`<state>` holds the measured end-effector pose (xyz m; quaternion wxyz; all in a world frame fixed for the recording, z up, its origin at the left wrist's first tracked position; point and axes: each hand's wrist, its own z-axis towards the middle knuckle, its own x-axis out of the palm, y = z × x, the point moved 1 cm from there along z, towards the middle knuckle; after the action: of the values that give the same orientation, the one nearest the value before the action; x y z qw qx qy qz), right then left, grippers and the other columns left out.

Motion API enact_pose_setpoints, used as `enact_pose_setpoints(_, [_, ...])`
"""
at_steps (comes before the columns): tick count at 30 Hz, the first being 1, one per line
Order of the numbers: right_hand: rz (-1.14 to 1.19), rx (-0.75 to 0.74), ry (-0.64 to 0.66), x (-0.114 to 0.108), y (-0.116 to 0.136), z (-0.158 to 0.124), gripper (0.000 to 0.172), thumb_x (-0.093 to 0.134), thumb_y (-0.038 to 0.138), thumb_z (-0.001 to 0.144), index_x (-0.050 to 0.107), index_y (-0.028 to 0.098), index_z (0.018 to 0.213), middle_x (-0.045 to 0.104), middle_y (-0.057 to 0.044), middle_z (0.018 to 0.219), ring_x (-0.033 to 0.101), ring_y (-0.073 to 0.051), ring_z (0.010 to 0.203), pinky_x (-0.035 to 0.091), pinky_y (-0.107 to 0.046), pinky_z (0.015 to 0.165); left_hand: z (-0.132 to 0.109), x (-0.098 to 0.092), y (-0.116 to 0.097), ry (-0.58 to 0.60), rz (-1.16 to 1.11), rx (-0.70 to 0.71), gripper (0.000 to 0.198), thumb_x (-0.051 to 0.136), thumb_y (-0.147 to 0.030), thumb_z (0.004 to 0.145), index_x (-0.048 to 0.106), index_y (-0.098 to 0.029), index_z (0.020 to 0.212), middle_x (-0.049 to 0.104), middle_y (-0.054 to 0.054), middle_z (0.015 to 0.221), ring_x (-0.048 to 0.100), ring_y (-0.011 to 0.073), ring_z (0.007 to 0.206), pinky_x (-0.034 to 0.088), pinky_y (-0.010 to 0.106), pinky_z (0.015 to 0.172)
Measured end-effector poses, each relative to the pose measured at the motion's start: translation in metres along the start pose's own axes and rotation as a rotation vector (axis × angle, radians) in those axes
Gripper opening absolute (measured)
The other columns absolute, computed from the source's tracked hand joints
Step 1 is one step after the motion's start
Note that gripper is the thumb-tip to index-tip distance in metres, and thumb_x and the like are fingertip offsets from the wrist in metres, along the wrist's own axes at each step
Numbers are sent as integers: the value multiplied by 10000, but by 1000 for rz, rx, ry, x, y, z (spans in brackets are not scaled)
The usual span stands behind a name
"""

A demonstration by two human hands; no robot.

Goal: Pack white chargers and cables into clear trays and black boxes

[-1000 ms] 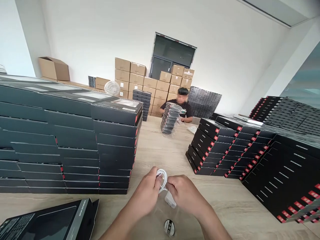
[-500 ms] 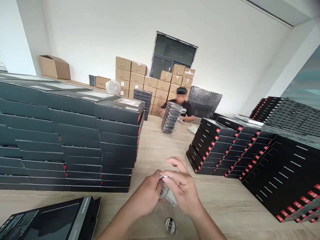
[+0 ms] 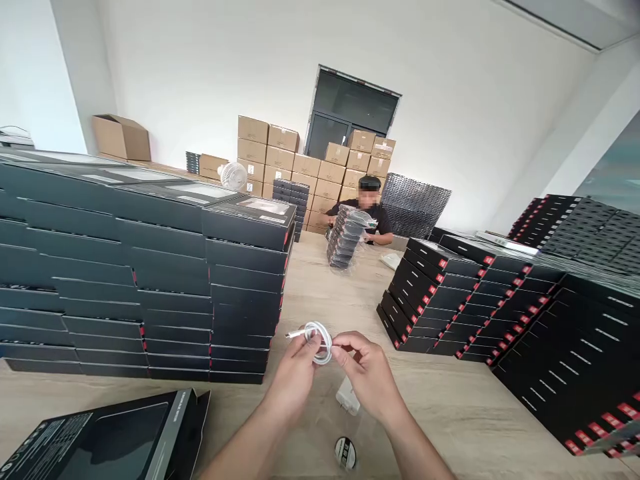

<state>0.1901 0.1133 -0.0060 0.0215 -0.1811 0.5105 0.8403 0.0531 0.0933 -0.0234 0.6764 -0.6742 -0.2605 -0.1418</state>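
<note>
Where the right hand [image 3: 367, 380] overlaps it: white adapter [image 3: 349, 395] shows only partly.
Clear bag [image 3: 345, 453]: hard to make out but for its round sticker.
Left hand [image 3: 295, 373]: fingers closed on the coiled white cable [image 3: 319, 341], above the table [image 3: 450, 400].
Right hand: thumb and forefinger pinch the coil's other side.

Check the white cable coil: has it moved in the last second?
Yes: the cable coil has shifted slightly left and up, toward the box stack, away from the round sticker.
</note>
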Motion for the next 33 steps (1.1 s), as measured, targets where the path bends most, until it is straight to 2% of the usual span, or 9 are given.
enact_pose_setpoints(4, [-25,-28,-6,4,5,-7,222,574,328,931,756,208,969,750,-48,890,672,-187,785,505,-257,688,-5,6,-6,20,-181,-51,388,855,-433,605,748,-182,880,730,100,1079,587,290,1172,418,385,1036])
enact_pose_setpoints(9, [-246,-107,-91,10,13,-14,222,535,289,935,740,226,995,746,-52,936,671,-181,756,481,-247,613,-8,10,-10,39,-306,-60,309,838,-345,664,767,-180,916,736,116,1137,565,290,1248,402,395,1087])
enact_pose_setpoints(13, [-186,-61,-95,13,19,-15,183,558,257,897,733,220,935,737,-40,890,649,-166,708,485,-244,609,-9,11,-9,55,-325,-72,243,799,-281,722,759,-159,929,736,126,1140,603,268,1191,480,357,999])
enact_pose_setpoints(16, [98,49,-65,14,18,-13,149,615,303,872,711,206,933,714,-23,810,617,-151,670,491,-239,596,-11,13,-11,121,-315,-92,208,771,-271,743,740,-153,911,736,121,1118,667,229,992,544,304,782])
enact_pose_setpoints(20, [563,275,20,16,8,-10,336,792,412,741,633,203,950,666,14,689,576,-121,574,453,-201,483,-14,13,-13,218,-281,-119,159,730,-269,758,714,-171,882,716,95,1141,578,125,585,426,269,471])
enact_pose_setpoints(24, [625,397,20,19,-3,-8,448,872,454,645,568,191,843,668,9,675,581,-104,528,452,-187,455,-12,9,-9,253,-240,-120,316,706,-335,786,720,-152,1044,707,115,1083,554,130,592,433,302,549])
enact_pose_setpoints(27, [516,373,23,15,-9,-4,442,833,501,685,562,186,834,661,5,667,574,-107,500,483,-218,466,-7,3,-6,261,-134,-67,362,698,-384,796,713,-160,1080,701,104,1044,600,179,752,449,322,695])
enact_pose_setpoints(30, [359,314,80,0,-10,0,386,811,486,713,596,186,829,662,-10,713,609,-141,571,499,-243,492,-4,-2,-8,266,169,81,270,643,-416,841,700,-190,978,685,60,965,588,214,899,433,334,825])
enact_pose_setpoints(33, [294,194,124,-14,-6,-1,407,823,407,714,674,228,1048,688,-68,1062,663,-211,887,554,-292,663,-7,-2,-9,266,501,152,228,574,-427,884,636,-208,876,641,29,889,564,204,866,450,316,787])
